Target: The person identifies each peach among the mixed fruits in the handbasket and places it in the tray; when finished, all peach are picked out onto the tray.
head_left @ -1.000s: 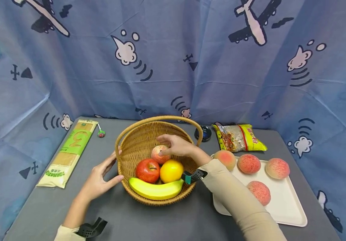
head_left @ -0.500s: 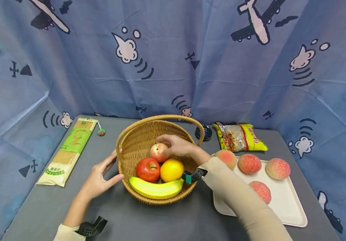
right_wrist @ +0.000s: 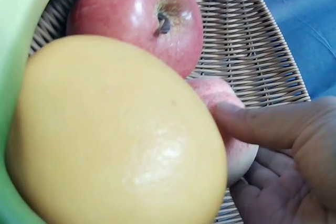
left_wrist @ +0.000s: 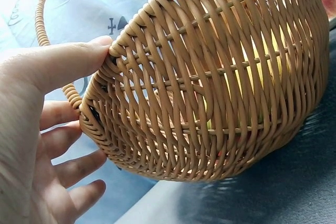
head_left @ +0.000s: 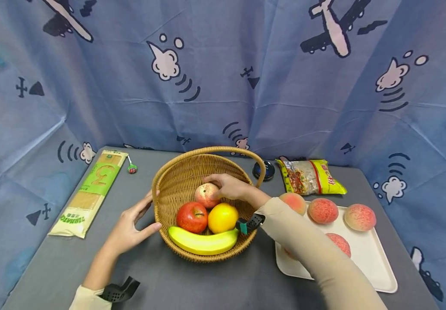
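1. The right hand (head_left: 228,187) reaches into the round woven wicker basket with an arched handle (head_left: 176,178) from about 4 o'clock, its forearm crossing the rim. Its fingers curl round the pale pink peach (head_left: 206,195), thumb along the near side as the right wrist view shows, so the hand grips the fruit rather than merely touching it.

2. The peach sits at the basket's middle, toward 12 o'clock of the other fruit. The shiny red apple (head_left: 191,217) lies at its 7 o'clock, the smooth yellow-orange citrus fruit (head_left: 222,218) at its 5 o'clock, just beside it. The yellow banana (head_left: 202,242) lies along the near wall, long axis running 9 to 3 o'clock.

3. The grip comes onto the peach from its 3 o'clock side and from above; the way straight up is free except for the handle arching over the far half.

4. The left hand (head_left: 129,224) rests at the basket's 9 o'clock: thumb pressed on the outer weave, fingers spread and fairly straight beside the rim, steadying it without closing round it.

5. The right hand is plainly the nearer to the peach; the left is separated from it by the basket wall.

6. At 3 o'clock, four more pink peaches (head_left: 322,210) lie on a white rectangular tray (head_left: 378,271), well apart from the grip.
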Motion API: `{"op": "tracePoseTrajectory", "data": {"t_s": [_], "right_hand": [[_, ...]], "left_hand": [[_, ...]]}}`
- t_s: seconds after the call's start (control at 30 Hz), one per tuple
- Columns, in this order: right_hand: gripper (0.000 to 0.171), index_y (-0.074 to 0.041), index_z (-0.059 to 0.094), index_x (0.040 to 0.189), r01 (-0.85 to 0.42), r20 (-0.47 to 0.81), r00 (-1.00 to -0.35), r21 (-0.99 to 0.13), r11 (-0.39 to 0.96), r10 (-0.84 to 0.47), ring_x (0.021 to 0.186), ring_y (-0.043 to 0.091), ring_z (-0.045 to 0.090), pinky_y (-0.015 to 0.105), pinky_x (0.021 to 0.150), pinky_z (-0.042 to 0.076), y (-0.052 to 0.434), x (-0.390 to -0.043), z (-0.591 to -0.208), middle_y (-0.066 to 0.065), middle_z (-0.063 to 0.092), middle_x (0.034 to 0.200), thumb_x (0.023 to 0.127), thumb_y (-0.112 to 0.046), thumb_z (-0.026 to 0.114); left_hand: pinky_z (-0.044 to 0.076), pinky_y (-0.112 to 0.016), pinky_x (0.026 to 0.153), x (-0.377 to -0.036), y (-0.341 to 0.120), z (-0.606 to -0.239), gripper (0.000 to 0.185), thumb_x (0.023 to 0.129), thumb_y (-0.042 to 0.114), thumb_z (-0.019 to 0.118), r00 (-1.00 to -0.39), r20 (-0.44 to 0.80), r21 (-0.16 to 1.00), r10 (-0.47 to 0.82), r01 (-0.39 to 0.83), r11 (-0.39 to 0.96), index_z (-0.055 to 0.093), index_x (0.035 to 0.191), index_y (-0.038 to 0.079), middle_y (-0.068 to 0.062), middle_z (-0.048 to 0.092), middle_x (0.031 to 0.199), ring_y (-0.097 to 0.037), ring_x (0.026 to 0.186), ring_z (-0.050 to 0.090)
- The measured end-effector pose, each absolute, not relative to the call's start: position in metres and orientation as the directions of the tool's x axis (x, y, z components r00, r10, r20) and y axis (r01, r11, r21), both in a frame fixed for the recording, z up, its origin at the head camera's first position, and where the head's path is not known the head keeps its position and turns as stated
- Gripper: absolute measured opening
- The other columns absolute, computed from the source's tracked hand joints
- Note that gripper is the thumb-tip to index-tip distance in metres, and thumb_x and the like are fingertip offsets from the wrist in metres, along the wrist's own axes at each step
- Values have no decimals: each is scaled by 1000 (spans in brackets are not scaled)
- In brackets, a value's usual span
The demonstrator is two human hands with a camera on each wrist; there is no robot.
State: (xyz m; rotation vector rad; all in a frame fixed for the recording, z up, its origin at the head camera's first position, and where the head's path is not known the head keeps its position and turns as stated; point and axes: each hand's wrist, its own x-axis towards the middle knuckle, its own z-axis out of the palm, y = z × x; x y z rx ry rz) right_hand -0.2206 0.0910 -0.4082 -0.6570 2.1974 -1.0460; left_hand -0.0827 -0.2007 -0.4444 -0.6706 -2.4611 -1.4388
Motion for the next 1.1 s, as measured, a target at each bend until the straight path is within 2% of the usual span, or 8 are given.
{"op": "tracePoseTrajectory", "data": {"t_s": [0.23, 0.43, 0.83, 1.1], "right_hand": [[55, -5, 49, 138, -165, -353, -722, -748, 643, -595, 117, 24, 51, 36, 101, 46, 91, -221, -410, 13, 52, 135, 87, -12, 68], [63, -9, 47, 140, -193, -371, -703, -722, 665, -607, 111, 24, 53, 34, 95, 49, 92, -221, -412, 13, 53, 132, 82, -7, 71], [61, -11, 56, 129, -357, -247, -731, -655, 666, -636, 102, 21, 55, 30, 86, 51, 93, -223, -413, 9, 58, 125, 73, -15, 80], [60, -15, 57, 128, -340, -193, -741, -718, 607, -643, 98, 22, 54, 30, 82, 51, 91, -220, -402, 10, 53, 125, 72, -19, 80]], "left_hand": [[36, -11, 103, -82, -200, -445, 73, 76, 4, 76, -876, 399, 764, 272, 482, 429, 44, 141, 5, -22, 37, 147, 8, 130, 33], [36, -12, 104, -83, -199, -446, 74, 76, 4, 76, -878, 398, 771, 266, 477, 422, 44, 142, 8, -19, 37, 149, 4, 132, 34], [36, -13, 104, -84, -198, -446, 73, 75, 3, 76, -867, 419, 766, 270, 497, 408, 45, 141, 7, -18, 37, 149, 2, 133, 34], [36, -13, 104, -82, -201, -447, 73, 76, 1, 75, -870, 406, 777, 280, 490, 394, 43, 142, 5, -21, 35, 149, 3, 134, 33]]}}
